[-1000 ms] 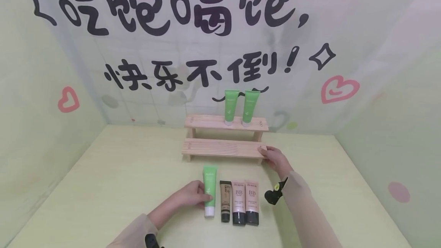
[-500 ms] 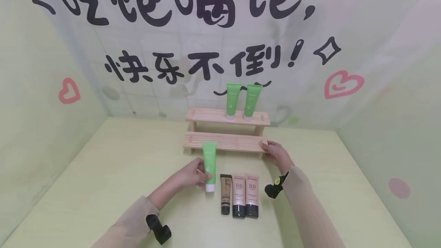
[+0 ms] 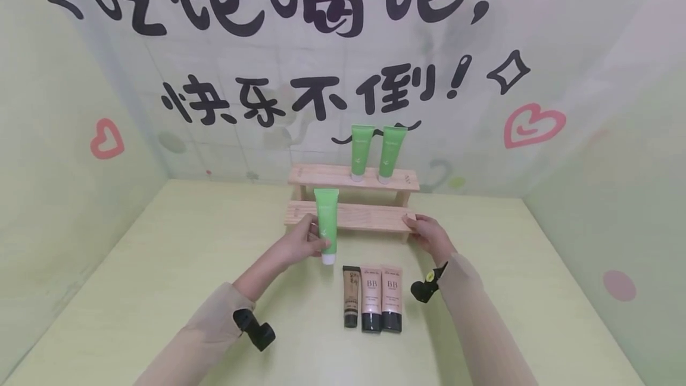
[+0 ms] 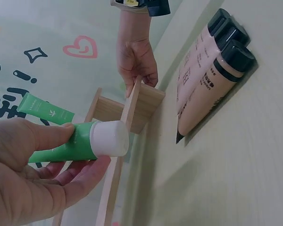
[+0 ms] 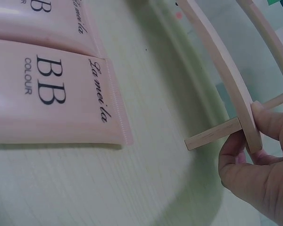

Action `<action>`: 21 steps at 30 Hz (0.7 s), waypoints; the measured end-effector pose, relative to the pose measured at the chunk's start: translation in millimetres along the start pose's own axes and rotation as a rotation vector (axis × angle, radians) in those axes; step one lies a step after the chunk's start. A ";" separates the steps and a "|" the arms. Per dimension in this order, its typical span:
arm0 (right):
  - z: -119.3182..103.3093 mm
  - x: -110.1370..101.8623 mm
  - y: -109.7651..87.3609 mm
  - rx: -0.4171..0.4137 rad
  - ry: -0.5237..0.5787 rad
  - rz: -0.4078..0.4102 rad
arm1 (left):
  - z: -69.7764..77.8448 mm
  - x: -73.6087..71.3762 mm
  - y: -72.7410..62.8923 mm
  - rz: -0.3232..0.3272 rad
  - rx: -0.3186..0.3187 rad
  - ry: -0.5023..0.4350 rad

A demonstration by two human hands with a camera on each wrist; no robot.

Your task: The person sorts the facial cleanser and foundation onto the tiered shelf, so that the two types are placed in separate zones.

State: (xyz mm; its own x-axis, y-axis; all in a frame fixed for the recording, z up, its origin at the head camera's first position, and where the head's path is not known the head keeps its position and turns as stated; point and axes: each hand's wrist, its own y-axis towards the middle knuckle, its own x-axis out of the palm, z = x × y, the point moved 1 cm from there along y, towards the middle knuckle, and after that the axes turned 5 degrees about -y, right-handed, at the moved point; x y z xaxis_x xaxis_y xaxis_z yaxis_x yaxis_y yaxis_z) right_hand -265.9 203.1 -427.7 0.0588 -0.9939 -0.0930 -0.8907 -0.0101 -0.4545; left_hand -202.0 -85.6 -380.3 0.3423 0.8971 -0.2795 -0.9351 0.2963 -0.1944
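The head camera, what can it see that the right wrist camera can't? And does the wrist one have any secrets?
Only the head view shows the left hand holding a green tube, the brown tube lying on the table, and the pink tubes' black caps.

Only the right wrist view is close enough to read the little word COLOUR beneath BB.

Both show the two pink tubes, and the right hand gripping the end of the wooden stand's lower shelf.
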 end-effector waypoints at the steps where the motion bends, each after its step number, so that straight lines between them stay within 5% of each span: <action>1: -0.1 -0.7 0.2 0.002 0.006 0.006 | 2.9 -0.5 1.1 0.001 0.013 0.003; 14: -0.8 -4.7 -3.4 0.025 0.004 0.010 | 25.8 -7.8 11.4 0.033 0.069 0.123; 21: -0.8 -1.2 -1.5 0.001 -0.004 0.009 | 32.8 -22.5 26.5 0.102 0.086 0.165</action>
State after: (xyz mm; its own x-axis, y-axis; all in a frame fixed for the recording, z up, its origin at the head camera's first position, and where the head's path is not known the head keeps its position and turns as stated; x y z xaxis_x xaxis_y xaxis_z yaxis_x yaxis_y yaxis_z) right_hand -265.0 204.3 -426.2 0.0524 -0.9936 -0.1002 -0.8906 -0.0011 -0.4549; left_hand -237.4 -87.2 -348.4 0.2491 0.8602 -0.4450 -0.9677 0.2398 -0.0780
